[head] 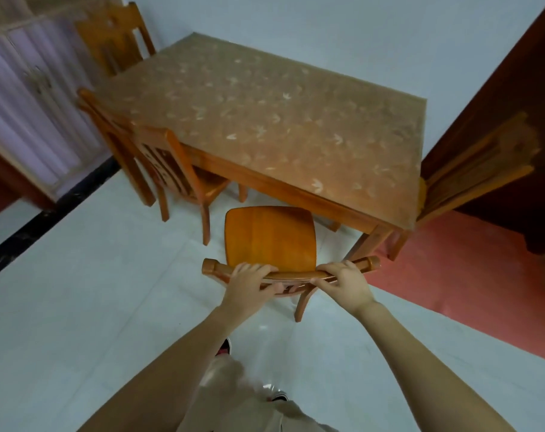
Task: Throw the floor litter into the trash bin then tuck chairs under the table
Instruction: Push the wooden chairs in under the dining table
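Observation:
An orange wooden chair [269,235] stands just in front of me, its seat facing the near long side of the table [265,120] and its front edge close to the table's rim. My left hand [249,283] grips the left part of the chair's top rail. My right hand [343,282] grips the right part of the same rail. The table has a brown leaf-patterned cover. No litter or trash bin is in view.
Another chair [177,173] is partly tucked at the near side, a further one [109,132] beside it on the left, one [118,35] at the far left and one [470,169] at the right end. A red mat [470,275] lies at the right, a dark door [514,120] behind it.

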The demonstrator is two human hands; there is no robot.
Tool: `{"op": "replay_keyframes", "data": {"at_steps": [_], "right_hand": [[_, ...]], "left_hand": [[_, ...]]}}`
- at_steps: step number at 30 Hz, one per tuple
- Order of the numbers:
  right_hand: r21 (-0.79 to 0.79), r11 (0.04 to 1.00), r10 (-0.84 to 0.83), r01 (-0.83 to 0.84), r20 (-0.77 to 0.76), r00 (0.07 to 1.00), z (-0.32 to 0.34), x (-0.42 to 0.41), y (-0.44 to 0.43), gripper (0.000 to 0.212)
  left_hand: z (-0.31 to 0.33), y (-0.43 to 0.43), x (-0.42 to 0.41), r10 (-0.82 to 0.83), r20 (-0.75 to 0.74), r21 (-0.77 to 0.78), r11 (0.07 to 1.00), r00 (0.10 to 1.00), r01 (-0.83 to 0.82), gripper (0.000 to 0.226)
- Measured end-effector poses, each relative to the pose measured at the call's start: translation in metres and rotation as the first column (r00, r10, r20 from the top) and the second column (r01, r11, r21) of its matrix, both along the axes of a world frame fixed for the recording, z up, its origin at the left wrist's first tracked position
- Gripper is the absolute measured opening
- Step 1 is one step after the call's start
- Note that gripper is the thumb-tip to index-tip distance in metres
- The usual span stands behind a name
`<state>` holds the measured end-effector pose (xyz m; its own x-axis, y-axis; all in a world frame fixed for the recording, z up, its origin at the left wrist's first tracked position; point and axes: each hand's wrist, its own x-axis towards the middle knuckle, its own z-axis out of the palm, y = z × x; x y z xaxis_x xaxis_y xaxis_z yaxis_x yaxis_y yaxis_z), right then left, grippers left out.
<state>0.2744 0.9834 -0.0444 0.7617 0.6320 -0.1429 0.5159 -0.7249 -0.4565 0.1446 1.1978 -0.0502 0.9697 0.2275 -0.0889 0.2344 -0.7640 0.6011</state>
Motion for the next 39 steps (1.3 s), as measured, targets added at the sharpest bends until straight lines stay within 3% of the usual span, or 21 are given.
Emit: {"op": "replay_keyframes", "data": {"at_steps": [6,13,19,25,39], "right_hand": [[-0.077,0.990,0.117,-0.115,0.024,0.993,0.006,0.019,-0.006,0.034],[0.021,1.000,-0.007,0.006,0.059,0.998,-0.011,0.022,-0.013,0.043],[0.044,0.999,-0.016,0.014,0.048,0.999,-0.010,0.026,-0.011,0.051],[0.114,0.993,-0.049,0.040,0.079,0.996,-0.014,0.027,-0.005,0.064],[0.099,0.984,-0.153,0.146,0.067,0.986,-0.025,0.051,0.057,0.076]], "left_hand": [[-0.004,-0.009,0.008,0.156,0.011,-0.079,0.985,0.988,-0.155,0.027],[-0.018,-0.009,0.018,0.243,0.100,-0.157,0.961,0.965,-0.226,0.028],[-0.024,-0.012,0.024,0.277,0.148,-0.093,0.960,0.949,-0.265,0.033],[-0.025,-0.002,0.028,0.278,0.192,-0.118,0.959,0.941,-0.259,0.032],[-0.028,0.076,0.078,0.178,0.236,-0.129,0.980,0.955,-0.151,0.037]]}}
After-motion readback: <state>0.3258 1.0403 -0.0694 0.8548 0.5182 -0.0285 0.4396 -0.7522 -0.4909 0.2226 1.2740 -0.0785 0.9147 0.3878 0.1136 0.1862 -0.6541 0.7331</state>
